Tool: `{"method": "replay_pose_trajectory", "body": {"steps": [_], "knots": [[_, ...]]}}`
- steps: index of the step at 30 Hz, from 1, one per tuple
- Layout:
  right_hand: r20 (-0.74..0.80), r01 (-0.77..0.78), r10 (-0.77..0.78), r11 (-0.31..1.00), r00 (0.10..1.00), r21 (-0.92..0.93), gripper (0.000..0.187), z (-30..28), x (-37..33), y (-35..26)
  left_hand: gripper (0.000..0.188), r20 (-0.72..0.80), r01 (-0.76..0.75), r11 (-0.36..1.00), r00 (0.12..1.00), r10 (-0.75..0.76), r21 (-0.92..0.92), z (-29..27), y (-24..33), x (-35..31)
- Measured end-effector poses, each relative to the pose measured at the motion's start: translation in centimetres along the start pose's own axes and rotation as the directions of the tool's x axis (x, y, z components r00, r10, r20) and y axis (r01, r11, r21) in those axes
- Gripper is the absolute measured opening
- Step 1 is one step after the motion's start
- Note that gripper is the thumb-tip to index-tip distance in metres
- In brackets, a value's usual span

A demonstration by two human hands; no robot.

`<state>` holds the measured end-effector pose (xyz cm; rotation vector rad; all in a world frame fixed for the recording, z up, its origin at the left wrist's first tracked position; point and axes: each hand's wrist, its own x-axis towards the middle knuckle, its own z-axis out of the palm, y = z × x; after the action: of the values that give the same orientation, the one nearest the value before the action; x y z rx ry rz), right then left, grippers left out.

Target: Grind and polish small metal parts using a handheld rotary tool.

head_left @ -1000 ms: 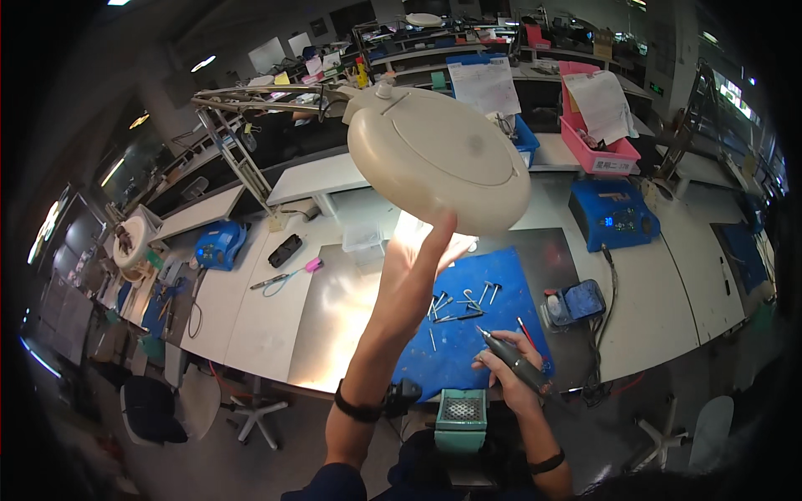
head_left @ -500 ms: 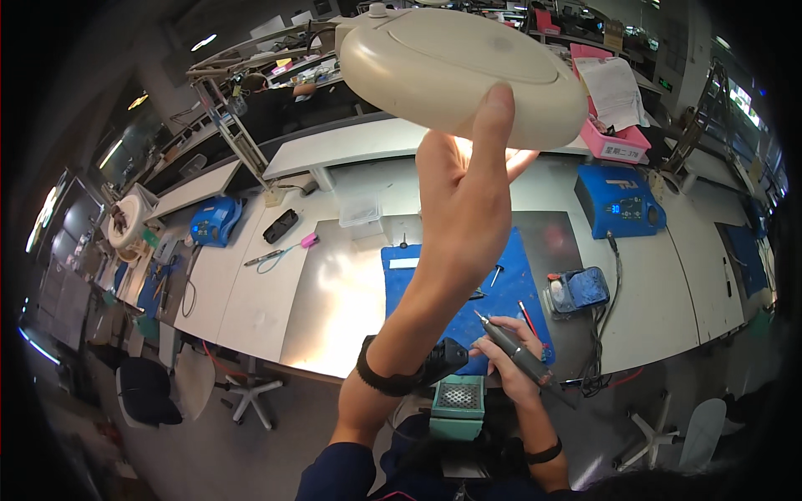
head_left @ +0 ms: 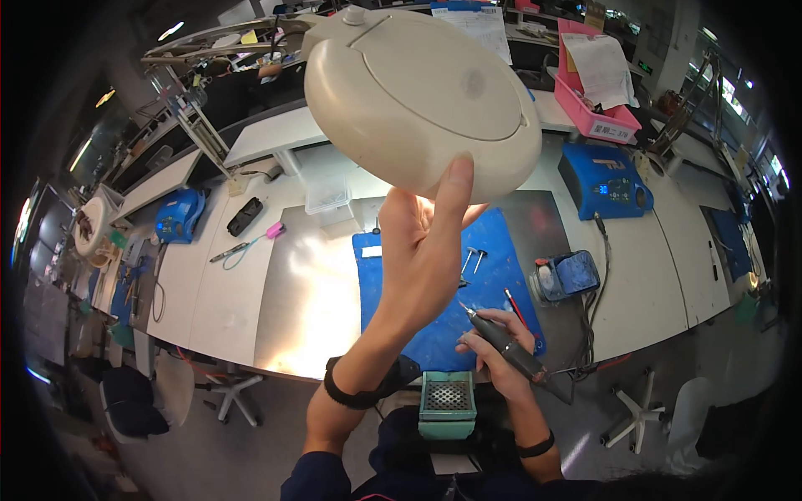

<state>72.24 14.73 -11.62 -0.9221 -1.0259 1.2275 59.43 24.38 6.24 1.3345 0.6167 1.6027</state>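
Note:
My left hand (head_left: 424,259) grips the near rim of a cream magnifier lamp head (head_left: 434,92), thumb on its outer side and the other fingers curled beneath, partly hidden. Light spills from under the lamp. Low over the blue mat (head_left: 401,334), my right hand (head_left: 499,346) is wrapped around a dark grey rotary handpiece (head_left: 505,344), its thin tip pointing up and left. Below the hands, at the bench's front edge, sits a green box with a perforated metal top (head_left: 447,401). A red pencil-like stick (head_left: 516,307) and small hammer-shaped tools (head_left: 474,259) lie on the mat.
Two blue control units (head_left: 606,184) stand on the bench, one at either side. A blue-filled container (head_left: 572,275) sits right of the mat, near cables. Farther back are a clear plastic box (head_left: 328,200) and a pink bin (head_left: 597,117). The lamp's jointed arm reaches in from the left.
The lamp head has come lower and nearer with my left hand, and more of its flat top shows. My right hand still holds the handpiece over the mat. The whole view has shifted slightly.

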Motion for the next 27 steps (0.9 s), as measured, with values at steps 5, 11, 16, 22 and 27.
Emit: {"method": "replay_pose_trajectory", "body": {"steps": [5,11,16,22,27], "knots": [[-0.017,-0.024,0.024,0.999,1.0,-0.025,0.036,0.0,0.0,-0.2,0.051,-0.006,0.058,0.998,0.998,-0.059,-0.039,-1.0,0.4,-1.2],[-0.109,-0.065,0.062,0.998,0.992,-0.02,0.036,0.5,-0.1,-1.3,0.062,0.174,0.019,0.935,0.981,-0.086,0.354,-5.2,-1.2,-7.8],[-0.006,-0.051,0.051,0.998,0.999,-0.029,0.039,0.3,-0.4,-0.5,0.048,0.264,0.004,0.767,0.937,-0.227,0.641,-9.0,-5.3,-13.7],[0.14,-0.117,0.128,0.99,0.982,-0.084,0.04,0.5,0.2,-0.2,0.038,0.232,0.006,0.825,0.959,-0.165,0.565,-10.4,-8.9,-15.1],[0.18,-0.083,0.112,0.983,0.977,-0.161,0.039,0.5,0.3,-0.4,0.037,0.238,-0.024,0.842,0.963,-0.125,0.539,-10.8,-8.8,-15.2]]}}
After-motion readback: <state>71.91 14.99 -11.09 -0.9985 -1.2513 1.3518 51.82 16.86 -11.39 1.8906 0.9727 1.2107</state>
